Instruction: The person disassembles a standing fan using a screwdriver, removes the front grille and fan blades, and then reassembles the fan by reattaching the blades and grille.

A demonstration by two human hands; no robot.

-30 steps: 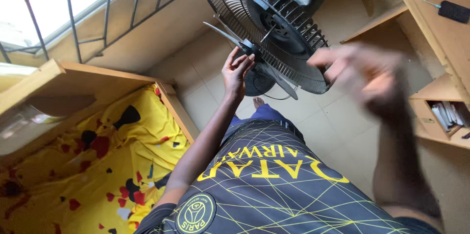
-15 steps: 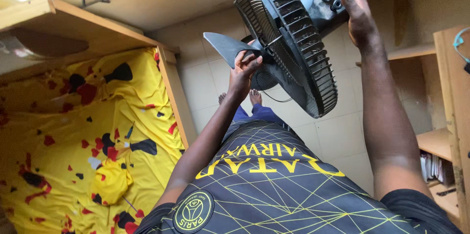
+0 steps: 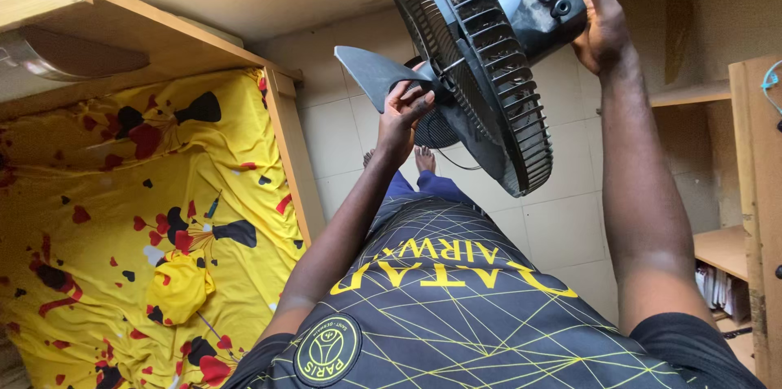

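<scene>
A dark grey electric fan is held up in front of me, its wire grille (image 3: 481, 63) turned edge-on. My right hand (image 3: 599, 18) grips the fan's motor housing (image 3: 542, 2) from behind. At the front, my left hand (image 3: 405, 108) pinches the hub where a grey fan blade (image 3: 366, 71) sticks out to the left. The front grille is off, so the blade is bare. My feet (image 3: 423, 159) show on the tiled floor below the fan.
A bed with a yellow sheet (image 3: 122, 218) patterned in red and black fills the left side, framed by a wooden board (image 3: 293, 169). A wooden shelf unit (image 3: 749, 193) stands at the right. A thin cable (image 3: 456, 165) hangs under the fan.
My right hand has moved up onto the motor housing and gripped it. The fan has turned more edge-on, and the view has swung down toward the bed.
</scene>
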